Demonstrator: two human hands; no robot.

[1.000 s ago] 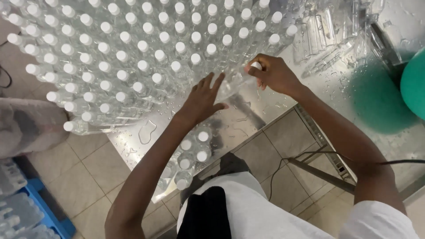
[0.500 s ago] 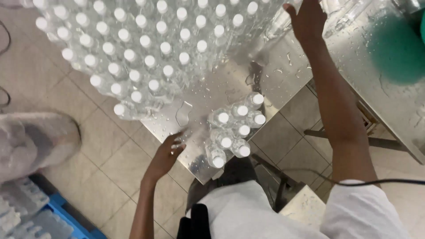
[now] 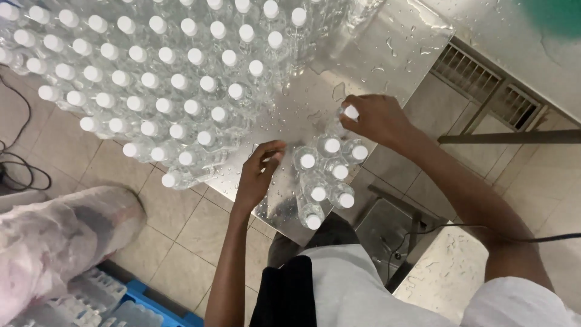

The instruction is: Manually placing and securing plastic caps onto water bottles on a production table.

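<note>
A wet steel table (image 3: 387, 48) carries a large block of clear plastic bottles with white caps (image 3: 157, 79). Near the table's front corner stands a small cluster of several bottles (image 3: 327, 175). My right hand (image 3: 375, 118) grips one more bottle (image 3: 350, 112) by its top, at the far edge of that cluster. My left hand (image 3: 260, 172) hovers just left of the cluster, fingers curled and apart, holding nothing.
A pink bundle wrapped in plastic film (image 3: 54, 242) lies on the tiled floor at left. A blue crate (image 3: 133, 303) sits at the bottom left. A floor drain grate (image 3: 484, 91) and a metal frame bar (image 3: 508, 138) are at right.
My right hand came back from the far side of the table with a bottle and brought it to the small cluster. My left hand rose from the table edge toward the cluster.
</note>
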